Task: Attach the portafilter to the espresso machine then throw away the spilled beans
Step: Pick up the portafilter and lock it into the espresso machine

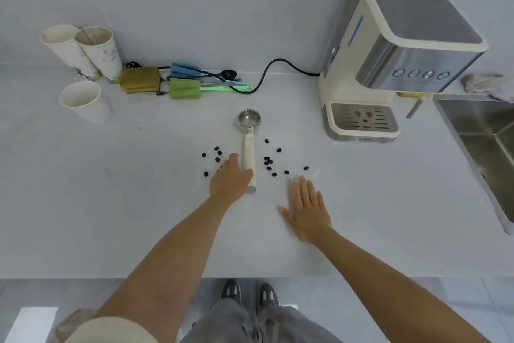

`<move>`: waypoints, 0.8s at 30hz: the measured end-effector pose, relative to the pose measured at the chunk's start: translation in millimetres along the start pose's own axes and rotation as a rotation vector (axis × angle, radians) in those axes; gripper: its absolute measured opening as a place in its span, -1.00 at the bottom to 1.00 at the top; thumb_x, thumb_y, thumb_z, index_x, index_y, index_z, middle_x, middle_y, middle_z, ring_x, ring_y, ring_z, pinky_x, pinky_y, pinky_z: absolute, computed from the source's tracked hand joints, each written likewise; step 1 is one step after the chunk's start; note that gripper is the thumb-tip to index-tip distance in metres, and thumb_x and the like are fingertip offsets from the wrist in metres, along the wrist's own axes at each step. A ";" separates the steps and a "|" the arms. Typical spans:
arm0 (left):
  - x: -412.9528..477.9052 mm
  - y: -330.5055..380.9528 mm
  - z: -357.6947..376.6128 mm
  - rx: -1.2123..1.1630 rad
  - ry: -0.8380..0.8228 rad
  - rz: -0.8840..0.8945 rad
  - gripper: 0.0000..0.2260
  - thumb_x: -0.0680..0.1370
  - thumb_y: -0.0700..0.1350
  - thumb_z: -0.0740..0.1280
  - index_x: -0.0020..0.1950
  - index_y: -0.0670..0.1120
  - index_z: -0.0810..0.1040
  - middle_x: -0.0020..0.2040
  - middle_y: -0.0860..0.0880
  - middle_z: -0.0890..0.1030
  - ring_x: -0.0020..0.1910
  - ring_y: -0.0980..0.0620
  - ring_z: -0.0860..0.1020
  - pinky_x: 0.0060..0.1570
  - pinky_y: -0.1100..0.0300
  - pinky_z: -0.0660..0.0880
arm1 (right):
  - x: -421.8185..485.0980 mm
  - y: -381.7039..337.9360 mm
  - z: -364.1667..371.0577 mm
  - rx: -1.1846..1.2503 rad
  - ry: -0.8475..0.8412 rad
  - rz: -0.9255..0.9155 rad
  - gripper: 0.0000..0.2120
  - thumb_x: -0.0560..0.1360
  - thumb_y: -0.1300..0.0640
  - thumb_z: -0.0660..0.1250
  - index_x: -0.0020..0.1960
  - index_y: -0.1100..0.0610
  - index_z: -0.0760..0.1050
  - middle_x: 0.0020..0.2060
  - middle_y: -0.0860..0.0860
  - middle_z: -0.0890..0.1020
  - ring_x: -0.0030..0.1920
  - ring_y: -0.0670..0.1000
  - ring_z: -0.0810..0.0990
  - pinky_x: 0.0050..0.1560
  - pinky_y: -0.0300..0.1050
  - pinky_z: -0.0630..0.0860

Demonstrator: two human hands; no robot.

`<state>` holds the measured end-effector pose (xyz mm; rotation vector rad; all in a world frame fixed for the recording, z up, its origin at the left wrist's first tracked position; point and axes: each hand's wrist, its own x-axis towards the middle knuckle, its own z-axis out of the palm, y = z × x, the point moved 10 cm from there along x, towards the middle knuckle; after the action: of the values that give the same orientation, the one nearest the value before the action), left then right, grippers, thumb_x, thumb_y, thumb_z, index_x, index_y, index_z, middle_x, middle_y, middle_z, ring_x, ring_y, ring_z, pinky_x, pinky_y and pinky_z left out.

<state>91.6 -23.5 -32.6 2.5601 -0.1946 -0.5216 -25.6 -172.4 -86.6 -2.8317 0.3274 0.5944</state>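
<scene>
The portafilter [248, 131] lies flat on the white counter, its steel basket pointing away and its cream handle toward me. My left hand [229, 180] lies palm down over the lower part of the handle. The thumb crosses the handle and the fingers stretch along its left side, not curled around it. Several dark coffee beans [269, 161] are scattered on both sides of the handle. My right hand [307, 210] rests flat and empty on the counter, just short of the right-hand beans. The espresso machine [389, 64] stands at the back right.
A steel sink [484, 134] is set into the counter right of the machine, with a cloth [484, 84] behind it. The machine's black cable [267, 72] runs left to brushes and a sponge [140, 79] by the wall. Three paper cups [83, 100] stand at the back left.
</scene>
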 end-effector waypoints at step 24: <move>33.7 -8.0 22.1 -0.224 -0.051 -0.212 -0.66 0.46 -0.26 0.21 0.21 -0.23 0.24 0.12 -0.27 0.49 0.02 -0.22 0.54 -0.19 0.02 0.51 | 0.6 8.5 17.5 0.002 0.027 -0.001 -0.40 0.51 -0.25 -0.28 0.34 0.02 -0.49 0.47 0.07 -0.33 0.34 -0.02 -0.48 0.36 -0.04 -0.41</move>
<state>113.9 -34.6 -65.3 2.3622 0.1140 -0.6487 -33.6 -175.9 -104.0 -2.8401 0.3317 0.5558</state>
